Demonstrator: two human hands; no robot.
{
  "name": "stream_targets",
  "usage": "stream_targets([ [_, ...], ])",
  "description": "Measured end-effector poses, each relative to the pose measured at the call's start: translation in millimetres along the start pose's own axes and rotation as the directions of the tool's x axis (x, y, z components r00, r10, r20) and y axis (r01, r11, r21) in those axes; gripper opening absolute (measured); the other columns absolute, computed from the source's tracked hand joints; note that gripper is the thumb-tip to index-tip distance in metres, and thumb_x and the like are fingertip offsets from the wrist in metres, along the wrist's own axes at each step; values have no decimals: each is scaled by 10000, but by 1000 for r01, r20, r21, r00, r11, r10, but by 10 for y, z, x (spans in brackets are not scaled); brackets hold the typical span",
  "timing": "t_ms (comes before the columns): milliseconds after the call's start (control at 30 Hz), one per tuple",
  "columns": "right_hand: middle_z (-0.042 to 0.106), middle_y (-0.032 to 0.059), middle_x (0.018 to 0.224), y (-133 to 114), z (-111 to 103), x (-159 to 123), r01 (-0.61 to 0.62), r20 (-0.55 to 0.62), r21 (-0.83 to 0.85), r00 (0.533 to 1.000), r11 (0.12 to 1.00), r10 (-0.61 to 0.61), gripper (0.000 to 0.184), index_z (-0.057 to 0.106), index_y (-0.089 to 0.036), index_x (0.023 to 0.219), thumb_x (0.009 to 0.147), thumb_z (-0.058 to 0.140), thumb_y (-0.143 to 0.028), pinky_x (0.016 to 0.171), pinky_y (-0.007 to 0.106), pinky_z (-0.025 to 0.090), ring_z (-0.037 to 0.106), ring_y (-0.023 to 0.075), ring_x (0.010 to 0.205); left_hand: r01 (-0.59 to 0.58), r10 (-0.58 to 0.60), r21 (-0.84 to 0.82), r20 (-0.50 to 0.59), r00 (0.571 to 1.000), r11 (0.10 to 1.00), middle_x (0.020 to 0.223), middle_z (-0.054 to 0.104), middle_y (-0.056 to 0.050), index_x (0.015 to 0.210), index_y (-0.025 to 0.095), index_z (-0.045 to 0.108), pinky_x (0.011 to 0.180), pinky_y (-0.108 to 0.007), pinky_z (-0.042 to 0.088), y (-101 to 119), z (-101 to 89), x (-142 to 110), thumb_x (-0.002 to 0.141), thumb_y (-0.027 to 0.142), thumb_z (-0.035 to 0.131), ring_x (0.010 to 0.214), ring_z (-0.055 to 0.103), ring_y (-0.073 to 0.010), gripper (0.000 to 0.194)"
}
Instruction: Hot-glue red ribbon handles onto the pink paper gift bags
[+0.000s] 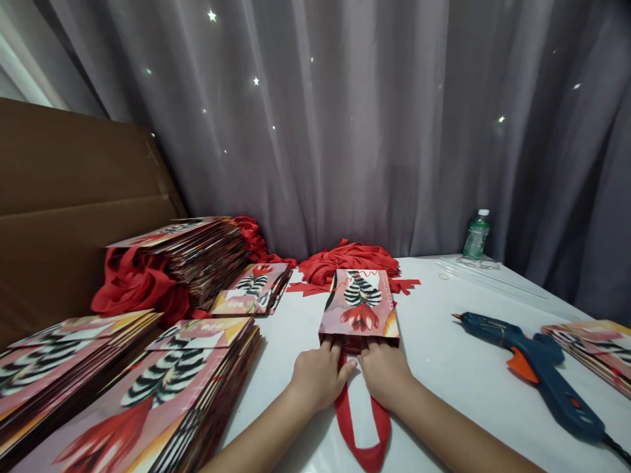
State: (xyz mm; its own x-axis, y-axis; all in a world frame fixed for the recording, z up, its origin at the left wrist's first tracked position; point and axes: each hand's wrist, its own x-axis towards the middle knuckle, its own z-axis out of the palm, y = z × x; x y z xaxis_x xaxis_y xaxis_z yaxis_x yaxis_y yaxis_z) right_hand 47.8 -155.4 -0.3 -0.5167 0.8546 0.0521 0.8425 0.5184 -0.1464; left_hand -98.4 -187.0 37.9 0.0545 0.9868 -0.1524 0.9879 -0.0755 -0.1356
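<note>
Left bare hand (315, 378) and right bare hand (387, 371): fingers inside open end of pink rectangular black-and-white-striped paper bag (359, 303) | fingertips hidden, cannot tell grip | bag is on glossy white tabletop (438, 348)

No text, brand or number can be read. The printed paper bag (359, 305) in the middle of the worktop (434, 401) has fine white marks along its right edge, too small to make out. Pale marks on the front stack of folded bags (165, 381) and the small pile of folded bags (252, 289) are likewise illegible, as is any lettering on the green bottle (476, 238).
</note>
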Motion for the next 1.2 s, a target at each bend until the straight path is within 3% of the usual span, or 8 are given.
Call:
stream_targets([
  [267, 691, 188, 1054, -36, -52, 21, 4, 19, 7, 1000, 1000, -4, 314, 715, -126, 1062, 934, 431, -165, 708, 375, 546, 691, 298, 910, 49, -48, 24, -56, 997, 999, 1117, 661, -237, 1174, 74, 649, 732, -476, 510, 4, 7, 52, 960, 528, 271, 907, 688, -392, 628],
  [467, 670, 158, 1158, -17, -16, -27, 57, -64, 55, 997, 997, -53, 384, 631, -149, 1238, 1006, 360, -292, 836, 385, 522, 646, 289, 1030, 28, -29, -11, -95, 995, 1000, 1080, 681, -212, 1080, 94, 680, 736, -435, 514, -65, 35, 98, 959, 492, 293, 914, 691, -355, 568],
  [667, 664, 142, 1165, 52, 31, 42, 24, -138, 108, 990, 994, -9, 358, 677, -149, 1138, 998, 368, -263, 884, 379, 502, 641, 285, 1037, -63, 60, -16, -126, 990, 998, 1123, 679, -131, 1139, 178, 650, 698, -382, 526, -3, 74, 95, 970, 287, 270, 866, 709, -278, 430],
  [900, 673, 143, 1138, 93, 29, 77, 15, -126, 84, 992, 996, -5, 345, 688, -156, 1103, 993, 381, -270, 843, 351, 507, 650, 267, 995, -90, 88, -8, -124, 988, 996, 1112, 685, -152, 1122, 160, 659, 719, -416, 533, -78, 93, 189, 988, 352, 283, 898, 701, -311, 443],
  [1200, 712, 155, 1046, 71, -85, 208, -7, -79, 66, 997, 998, 12, 291, 721, -154, 1032, 911, 457, -175, 823, 391, 499, 664, 305, 981, -128, 121, -46, -133, 984, 991, 1114, 685, -162, 1073, 134, 672, 808, -404, 517, 97, -1, 284, 960, 265, 318, 968, 677, -299, 394],
])
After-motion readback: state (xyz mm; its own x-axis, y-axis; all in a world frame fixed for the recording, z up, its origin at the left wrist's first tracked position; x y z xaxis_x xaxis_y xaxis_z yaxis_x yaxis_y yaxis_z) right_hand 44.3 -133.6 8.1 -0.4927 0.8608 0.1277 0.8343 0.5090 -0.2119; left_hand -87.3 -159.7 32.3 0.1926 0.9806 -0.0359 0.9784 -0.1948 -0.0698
